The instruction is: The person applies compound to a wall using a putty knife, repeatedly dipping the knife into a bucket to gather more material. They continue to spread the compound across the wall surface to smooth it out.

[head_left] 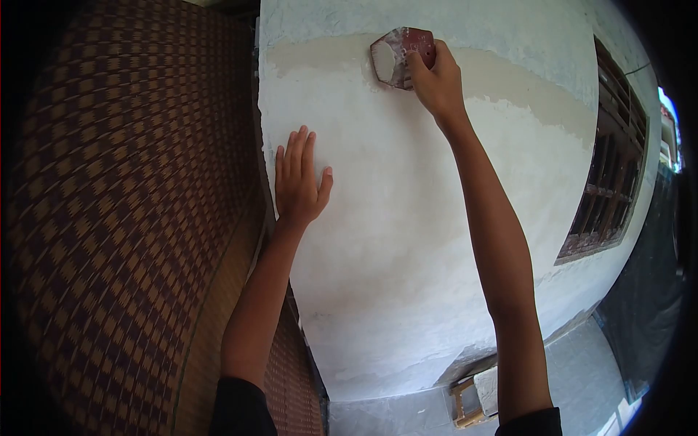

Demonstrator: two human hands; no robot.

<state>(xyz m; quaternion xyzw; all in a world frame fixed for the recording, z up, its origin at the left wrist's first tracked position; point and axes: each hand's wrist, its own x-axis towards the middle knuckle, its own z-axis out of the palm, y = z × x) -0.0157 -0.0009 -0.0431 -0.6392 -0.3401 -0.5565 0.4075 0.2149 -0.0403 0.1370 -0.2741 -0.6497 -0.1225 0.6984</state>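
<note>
High on the white wall (pixel 378 218), my right hand (pixel 440 80) grips a dark red putty scraper (pixel 418 43) by one side, thumb across its face. Pale putty is smeared over the scraper's left part, and it sits against the wall as far as I can see. A damp beige band of putty (pixel 523 91) runs to the right of that hand, and a similar patch lies to its left. My left hand (pixel 298 182) lies flat on the wall near its left edge, fingers stretched upward and thumb out, holding nothing.
A brown woven panel (pixel 138 167) fills the left side, close beside my left arm. To the right is a window with a dark wooden frame (pixel 607 167). Down on the grey floor (pixel 392 414) stands a small wooden stool-like object (pixel 465 407), near a dark sheet (pixel 640 283).
</note>
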